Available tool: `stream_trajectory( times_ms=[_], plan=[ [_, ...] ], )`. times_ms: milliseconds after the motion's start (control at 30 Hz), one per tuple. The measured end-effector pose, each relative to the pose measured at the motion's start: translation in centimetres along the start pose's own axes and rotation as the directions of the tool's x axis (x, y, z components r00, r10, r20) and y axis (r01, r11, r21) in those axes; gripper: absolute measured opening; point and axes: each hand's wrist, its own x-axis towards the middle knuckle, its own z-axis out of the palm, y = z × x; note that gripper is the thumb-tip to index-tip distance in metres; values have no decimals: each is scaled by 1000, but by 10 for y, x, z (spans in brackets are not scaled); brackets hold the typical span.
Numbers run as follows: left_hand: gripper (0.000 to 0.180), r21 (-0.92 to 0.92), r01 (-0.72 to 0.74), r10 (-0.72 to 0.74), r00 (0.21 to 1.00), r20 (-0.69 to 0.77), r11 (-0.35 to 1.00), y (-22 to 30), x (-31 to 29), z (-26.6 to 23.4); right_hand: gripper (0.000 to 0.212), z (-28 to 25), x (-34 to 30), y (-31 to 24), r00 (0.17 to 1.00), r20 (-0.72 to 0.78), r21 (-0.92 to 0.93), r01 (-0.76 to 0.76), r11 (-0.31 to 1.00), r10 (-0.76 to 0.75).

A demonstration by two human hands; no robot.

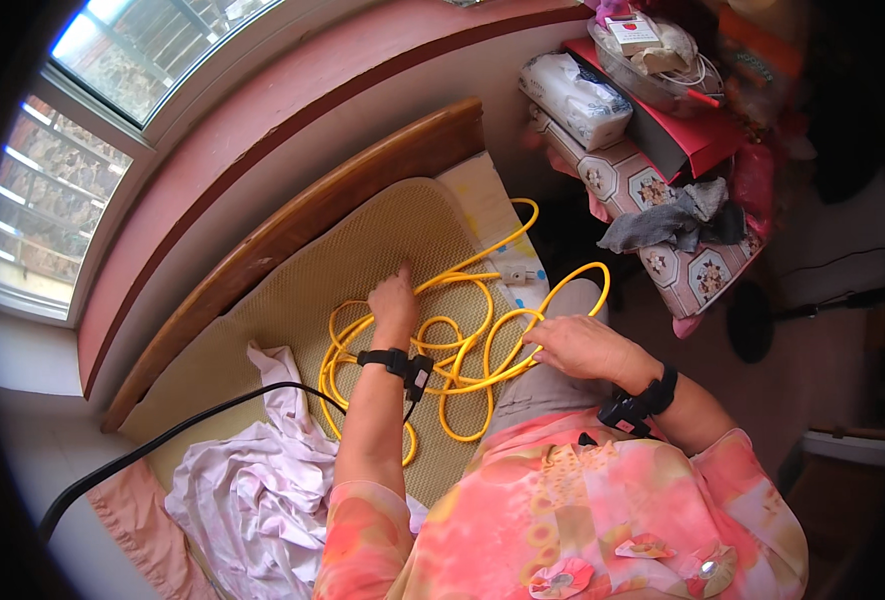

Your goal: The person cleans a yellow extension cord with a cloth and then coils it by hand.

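Note:
A long yellow cable [462, 352] lies in loose, overlapping loops on a woven mat, some of them reaching over my lap. My left hand [394, 302] is closed around a stretch of it near the middle of the mat; its inner fingers are partly hidden. To the right, above my leg, my right hand [587, 347] pinches another length between thumb and fingers, where a loop arches up. Between the two hands and a little beyond them rests a pale plug [515, 276]. Each wrist wears a black strap with a small device.
A crumpled pale-pink cloth [252, 490] lies at the left, crossed by a thick black cable [162, 450]. A wooden board [292, 210] edges the mat below the window. Far right, a patterned surface [612, 185] bears a tissue pack [577, 100], a grey cloth [677, 220] and a plastic bowl [652, 85].

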Motion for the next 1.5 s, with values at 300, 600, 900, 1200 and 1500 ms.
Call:
stream_trajectory(
  times_ms=[300, 600, 900, 1200, 1500],
  plan=[
    [20, -682, -286, 552, 808, 206, 673, -9, -126, -67, 20, -18, 54, 27, 987, -146, 124, 78, 989, -60],
    [29, -860, -29, -202, 968, -152, 510, -60, -86, -31, 22, 64, 179, 33, 956, -292, -257, -88, 962, 10],
    [40, -335, -104, 171, 969, 178, 937, -8, -20, -81, 4, 12, 174, -6, 800, -537, -222, 173, 960, -268],
    [21, -957, 267, 336, 896, 290, 112, -31, -39, -253, 39, -75, 149, -74, 530, -847, 289, 523, 801, -40],
    [16, -596, 360, 323, 931, 173, -718, -2, 3, -250, 54, -4, 72, -113, 864, -86, 995, 104, 8, -496]
  ],
)
